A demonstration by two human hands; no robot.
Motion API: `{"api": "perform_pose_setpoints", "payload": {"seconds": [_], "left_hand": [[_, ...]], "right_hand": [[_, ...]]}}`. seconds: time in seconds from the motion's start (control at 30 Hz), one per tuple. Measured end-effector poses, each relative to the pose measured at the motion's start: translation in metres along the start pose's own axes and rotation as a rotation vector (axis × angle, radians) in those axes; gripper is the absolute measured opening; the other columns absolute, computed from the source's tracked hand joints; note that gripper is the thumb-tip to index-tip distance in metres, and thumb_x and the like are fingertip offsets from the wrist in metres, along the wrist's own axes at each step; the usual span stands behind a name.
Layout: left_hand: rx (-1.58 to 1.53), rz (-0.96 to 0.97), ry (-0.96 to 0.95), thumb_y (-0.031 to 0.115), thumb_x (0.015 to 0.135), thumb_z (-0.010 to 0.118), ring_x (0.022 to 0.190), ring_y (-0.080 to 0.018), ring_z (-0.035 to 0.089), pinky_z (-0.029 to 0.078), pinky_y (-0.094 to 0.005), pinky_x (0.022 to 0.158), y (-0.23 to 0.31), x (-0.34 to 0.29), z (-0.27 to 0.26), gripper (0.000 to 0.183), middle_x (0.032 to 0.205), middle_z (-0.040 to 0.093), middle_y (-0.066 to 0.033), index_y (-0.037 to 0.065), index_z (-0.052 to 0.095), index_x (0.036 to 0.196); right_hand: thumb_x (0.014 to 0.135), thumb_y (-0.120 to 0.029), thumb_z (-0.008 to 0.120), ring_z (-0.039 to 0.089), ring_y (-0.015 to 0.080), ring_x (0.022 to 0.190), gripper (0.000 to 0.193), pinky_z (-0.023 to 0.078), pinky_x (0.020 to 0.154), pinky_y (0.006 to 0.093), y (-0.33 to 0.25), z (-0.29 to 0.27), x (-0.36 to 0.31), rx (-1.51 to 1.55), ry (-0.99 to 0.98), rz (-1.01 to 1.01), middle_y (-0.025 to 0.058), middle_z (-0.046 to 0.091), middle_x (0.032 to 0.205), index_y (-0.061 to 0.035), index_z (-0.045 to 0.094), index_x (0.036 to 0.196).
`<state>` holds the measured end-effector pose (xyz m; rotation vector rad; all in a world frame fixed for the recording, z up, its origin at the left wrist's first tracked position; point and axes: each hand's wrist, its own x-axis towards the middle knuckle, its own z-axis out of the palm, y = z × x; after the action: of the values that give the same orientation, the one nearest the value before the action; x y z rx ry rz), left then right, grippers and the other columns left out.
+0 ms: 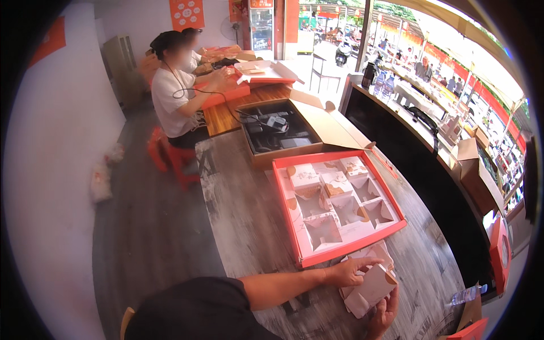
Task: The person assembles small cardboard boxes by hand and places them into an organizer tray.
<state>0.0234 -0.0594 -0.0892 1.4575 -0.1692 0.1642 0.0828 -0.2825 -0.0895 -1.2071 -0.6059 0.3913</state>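
Observation:
Near the bottom of the view, a small white paper box (370, 290) with a tan patch at its corner is between my two hands. My left hand (344, 273) reaches in from the left, its fingers at the upper left edge of the box. The fingers of my right hand (385, 313) grip the box's lower right side. More folded white cardboard (378, 253) lies just behind and under it. Beyond my hands sits a red-rimmed tray (301, 256) holding several small white boxes and open square compartments.
Behind the tray stands an open brown carton (262, 161) with black devices and a cable. A person (170, 96) in white works with red boxes (226, 96) at the far table. A counter edge (391, 102) runs along the right; a plastic bottle (469, 295) lies at lower right.

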Motion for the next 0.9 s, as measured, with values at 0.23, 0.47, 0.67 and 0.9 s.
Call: {"api": "perform_pose_setpoints", "payload": {"seconds": [0.23, 0.47, 0.67, 0.9], "left_hand": [[-0.010, -0.046, 0.028, -0.009, 0.071, 0.043, 0.117, -0.0220, 0.053, 0.040, -0.0307, 0.105, 0.013, -0.003, 0.005, 0.083, 0.128, 0.057, -0.0125, 0.011, 0.033, 0.152], [0.089, 0.036, 0.121, -0.007, 0.079, 0.055, 0.130, -0.0167, 0.043, 0.033, -0.0279, 0.110, 0.014, -0.001, 0.005, 0.076, 0.136, 0.050, -0.0138, 0.009, 0.032, 0.150], [-0.006, 0.082, 0.119, 0.004, 0.081, 0.075, 0.137, -0.0180, 0.036, 0.029, -0.0300, 0.113, 0.006, 0.000, 0.009, 0.075, 0.144, 0.042, -0.0111, 0.007, 0.036, 0.146], [0.137, 0.031, 0.139, 0.028, 0.077, 0.084, 0.129, -0.0195, 0.042, 0.031, -0.0343, 0.111, 0.003, -0.001, -0.002, 0.075, 0.132, 0.047, -0.0081, 0.007, 0.044, 0.136]], "right_hand": [[0.088, 0.001, 0.039, 0.049, 0.0289, 0.128, 0.066, 0.040, 0.106, 0.0381, -0.008, 0.004, 0.001, -0.160, 0.044, -0.037, 0.0223, 0.037, 0.149, 0.0032, 0.023, 0.153], [0.093, 0.000, 0.031, 0.040, 0.0280, 0.137, 0.061, 0.032, 0.113, 0.0365, 0.006, -0.010, 0.002, -0.143, 0.037, -0.056, 0.0212, 0.034, 0.152, 0.0043, 0.022, 0.153], [0.097, -0.004, 0.035, 0.042, 0.0270, 0.136, 0.056, 0.033, 0.112, 0.0367, 0.008, -0.009, -0.003, -0.120, 0.090, -0.005, 0.0204, 0.039, 0.150, 0.0049, 0.025, 0.151], [0.095, -0.011, 0.051, 0.047, 0.0261, 0.132, 0.060, 0.035, 0.111, 0.0378, 0.000, -0.005, 0.001, 0.041, 0.061, -0.013, 0.0198, 0.045, 0.145, 0.0076, 0.029, 0.148]]}}
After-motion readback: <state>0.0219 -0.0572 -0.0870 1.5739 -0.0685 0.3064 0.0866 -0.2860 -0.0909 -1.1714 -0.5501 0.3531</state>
